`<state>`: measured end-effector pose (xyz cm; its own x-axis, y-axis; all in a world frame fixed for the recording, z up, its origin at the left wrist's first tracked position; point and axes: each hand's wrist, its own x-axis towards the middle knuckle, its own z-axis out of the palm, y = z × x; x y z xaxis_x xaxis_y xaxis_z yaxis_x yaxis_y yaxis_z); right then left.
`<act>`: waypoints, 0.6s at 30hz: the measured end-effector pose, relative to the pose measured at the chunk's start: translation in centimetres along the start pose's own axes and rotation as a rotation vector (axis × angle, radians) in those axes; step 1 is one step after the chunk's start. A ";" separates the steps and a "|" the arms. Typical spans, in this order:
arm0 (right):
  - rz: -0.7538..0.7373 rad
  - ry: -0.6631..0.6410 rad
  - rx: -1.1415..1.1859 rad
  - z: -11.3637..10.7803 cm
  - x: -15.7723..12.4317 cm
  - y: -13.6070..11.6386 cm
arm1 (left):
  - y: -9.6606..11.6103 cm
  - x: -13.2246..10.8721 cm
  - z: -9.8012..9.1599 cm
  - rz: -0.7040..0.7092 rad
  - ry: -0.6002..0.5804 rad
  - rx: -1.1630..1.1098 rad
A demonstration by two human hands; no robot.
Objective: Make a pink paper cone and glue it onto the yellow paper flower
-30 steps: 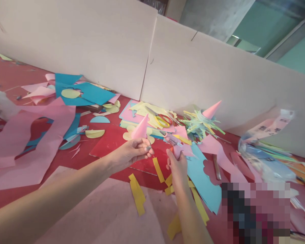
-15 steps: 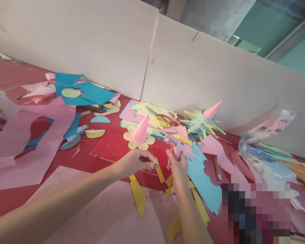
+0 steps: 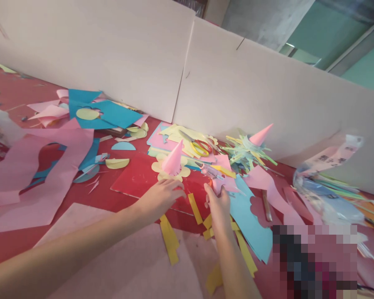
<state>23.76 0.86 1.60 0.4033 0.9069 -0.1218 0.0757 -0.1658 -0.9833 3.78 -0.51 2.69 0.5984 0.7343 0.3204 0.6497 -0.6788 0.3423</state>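
Note:
A pink paper cone [image 3: 173, 160] stands on a pale yellow paper flower [image 3: 176, 177], which lies on a red board [image 3: 134, 176]. Just in front of the flower is my left hand [image 3: 162, 197], its fingers loosely bent and apart with nothing seen in them; its thumb is mostly hidden. To the right, my right hand [image 3: 218, 201] is closed around the lower end of a pink glue gun [image 3: 210, 170] with an orange trigger. The gun's nozzle points up and left, toward the flower. Yellow paper strips [image 3: 195, 208] lie between and below my hands.
Scissors [image 3: 201, 147] rest on paper behind the flower. Another pink cone [image 3: 261, 135] stands on green fringed strips. Blue paper [image 3: 251, 220] lies at right, cut pink paper [image 3: 59, 178] at left. A white panel [image 3: 252, 91] rises behind.
My left hand has moved left and slightly up, away from my right hand to the front edge of the flower. My right hand and the glue gun look unmoved.

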 end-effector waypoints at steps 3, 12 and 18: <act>-0.027 0.003 -0.001 0.0 -0.1 0.0 | -1.4 -0.3 -1.0 -0.088 0.036 0.059; -0.036 -0.005 0.003 0.1 -0.4 0.0 | -2.7 0.8 -1.4 -0.141 -0.109 0.162; -0.043 0.001 0.026 0.1 -0.1 0.1 | -3.0 1.9 -0.3 -0.040 -0.155 0.235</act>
<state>23.64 0.74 1.50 0.4010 0.9126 -0.0792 0.0694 -0.1164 -0.9908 2.89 2.93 2.53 0.6231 0.7644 0.1658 0.7542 -0.6434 0.1315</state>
